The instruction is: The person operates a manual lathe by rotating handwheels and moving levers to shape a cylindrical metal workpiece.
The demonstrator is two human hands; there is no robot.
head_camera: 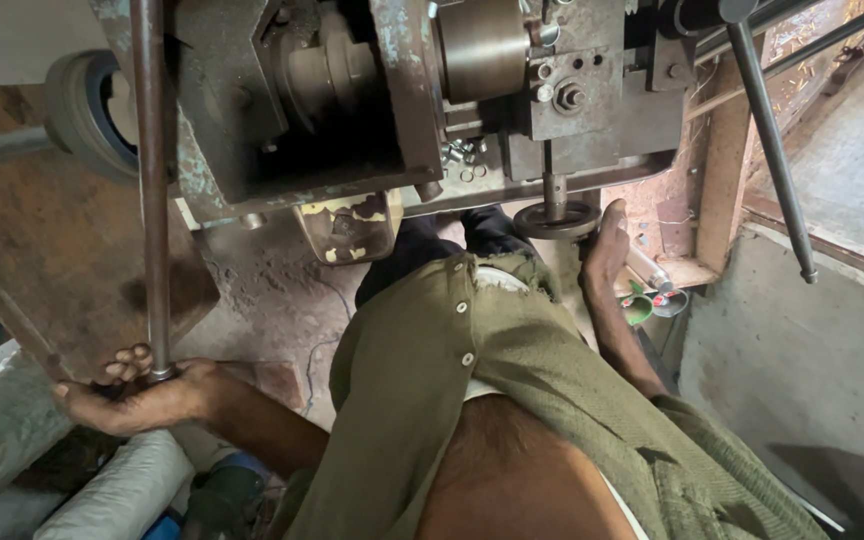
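Rusty earthen floor (282, 290) lay beneath a worn metal machine (402, 90). Left hand (137, 395) gripped a long steel lever (152, 180)'s lower end. Right hand (604, 250) rested loosely curled against a round handwheel (555, 220).

The machine body (392, 100) is worn matt metal, its paint chipped and grimy. Left of it, the long rod (152, 180) looks dull steel. Below it, the shirt (512, 400) is coarse woven olive cloth.

My shirt (552, 400) olive green with pale buttons; machine (402, 100) grey, chipped teal paint; rod (152, 180) rusty grey-brown.
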